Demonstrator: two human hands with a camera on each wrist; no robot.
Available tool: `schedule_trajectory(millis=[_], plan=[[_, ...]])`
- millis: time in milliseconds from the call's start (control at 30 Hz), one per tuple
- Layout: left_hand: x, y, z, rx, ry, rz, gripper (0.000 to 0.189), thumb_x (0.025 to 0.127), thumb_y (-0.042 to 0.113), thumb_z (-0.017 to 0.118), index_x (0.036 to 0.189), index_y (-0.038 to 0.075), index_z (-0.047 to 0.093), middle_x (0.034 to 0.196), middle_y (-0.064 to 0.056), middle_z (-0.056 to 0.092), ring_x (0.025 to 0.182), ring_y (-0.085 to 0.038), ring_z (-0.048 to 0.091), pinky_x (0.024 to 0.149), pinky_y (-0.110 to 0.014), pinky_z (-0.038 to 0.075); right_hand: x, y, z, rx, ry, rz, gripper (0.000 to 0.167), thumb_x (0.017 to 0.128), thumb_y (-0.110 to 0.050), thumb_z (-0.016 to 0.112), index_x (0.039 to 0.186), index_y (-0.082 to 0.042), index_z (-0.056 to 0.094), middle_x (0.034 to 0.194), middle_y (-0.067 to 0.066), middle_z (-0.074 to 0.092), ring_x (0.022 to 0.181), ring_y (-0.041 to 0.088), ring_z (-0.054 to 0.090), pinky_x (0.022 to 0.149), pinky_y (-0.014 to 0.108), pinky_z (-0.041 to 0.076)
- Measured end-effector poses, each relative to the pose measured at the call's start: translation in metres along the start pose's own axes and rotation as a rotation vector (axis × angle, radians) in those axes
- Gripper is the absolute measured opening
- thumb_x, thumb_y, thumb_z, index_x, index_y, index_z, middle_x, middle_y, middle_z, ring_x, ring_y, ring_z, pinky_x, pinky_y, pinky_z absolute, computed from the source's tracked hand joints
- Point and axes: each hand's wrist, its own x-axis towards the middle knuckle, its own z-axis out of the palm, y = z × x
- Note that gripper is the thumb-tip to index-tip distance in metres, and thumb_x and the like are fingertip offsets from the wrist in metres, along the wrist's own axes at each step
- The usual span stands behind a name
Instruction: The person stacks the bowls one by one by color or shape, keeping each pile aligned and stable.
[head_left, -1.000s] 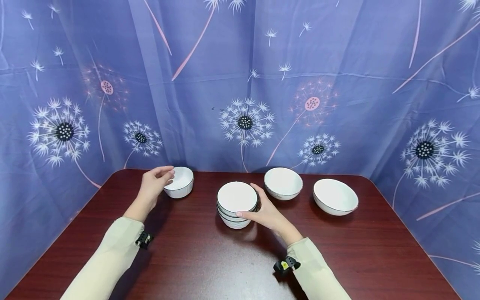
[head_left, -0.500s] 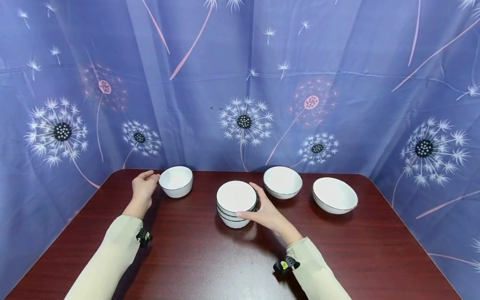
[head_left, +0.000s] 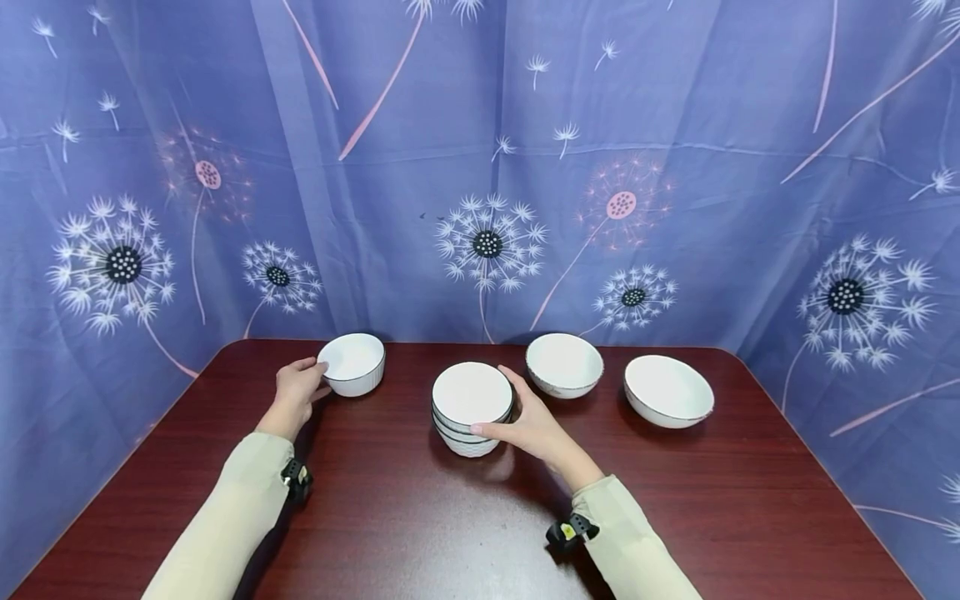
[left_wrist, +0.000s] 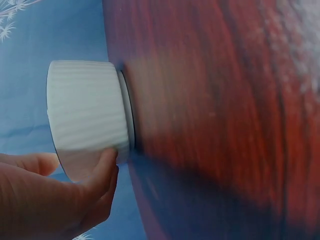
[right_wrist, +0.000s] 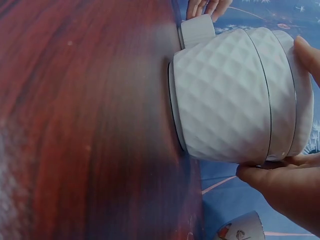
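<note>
A white ribbed bowl (head_left: 356,382) with a dark rim stands upright at the back left of the table. My left hand (head_left: 296,392) is at its left side, thumb against the ribbed wall and fingers at the rim; the left wrist view shows this bowl (left_wrist: 87,105) close. Near the middle, my right hand (head_left: 534,425) grips a stack of white bowls (head_left: 467,447) from the right, thumb in front and fingers behind. The right wrist view shows the stack's lowest bowl (right_wrist: 222,100) with a diamond-textured wall, resting on the table.
Two separate white bowls stand behind and right of the stack: a rounded bowl (head_left: 565,367) and a wider bowl (head_left: 669,392). The dark red wooden table (head_left: 420,533) meets a blue dandelion-print curtain (head_left: 405,208) at its back and sides.
My left hand moved left off the ribbed bowl's rim, then came back right to its side, with the thumb now lower. My right hand stays on the stack.
</note>
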Motion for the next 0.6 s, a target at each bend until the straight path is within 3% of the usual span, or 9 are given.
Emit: schedule_trajectory(millis=[167, 400, 600], plan=[[-0.0020, -0.0028, 0.0012, -0.010, -0.019, -0.029, 0.054, 0.096, 0.003, 0.044, 0.144, -0.015, 0.026, 0.126, -0.027, 0.043, 0.073, -0.010, 0.058, 0.078, -0.032, 0.059, 0.0017, 0.0011, 0.0006, 0.014, 0.003, 0.006, 0.104, 0.072, -0.014, 0.084, 0.153, -0.010, 0.021, 0.152, 0.019, 0.031, 0.138, 0.029, 0.032, 0.111, 0.050, 0.033], [-0.0022, -0.0043, 0.0032, -0.046, -0.030, -0.036, 0.054, 0.095, 0.001, 0.039, 0.143, -0.017, 0.023, 0.120, -0.028, 0.044, 0.068, -0.012, 0.060, 0.074, -0.035, 0.060, 0.0009, 0.0024, 0.0005, 0.029, -0.003, -0.005, 0.100, 0.073, -0.018, 0.085, 0.152, -0.016, 0.024, 0.150, 0.015, 0.035, 0.136, 0.024, 0.036, 0.109, 0.046, 0.037], [-0.0032, -0.0037, 0.0041, -0.083, -0.017, -0.033, 0.055, 0.093, -0.001, 0.035, 0.144, -0.017, 0.020, 0.138, -0.037, 0.035, 0.066, -0.011, 0.061, 0.071, -0.034, 0.060, 0.0007, 0.0025, 0.0001, 0.045, -0.013, -0.007, 0.099, 0.073, -0.018, 0.084, 0.152, -0.020, 0.024, 0.149, 0.014, 0.036, 0.135, 0.025, 0.038, 0.107, 0.045, 0.040]])
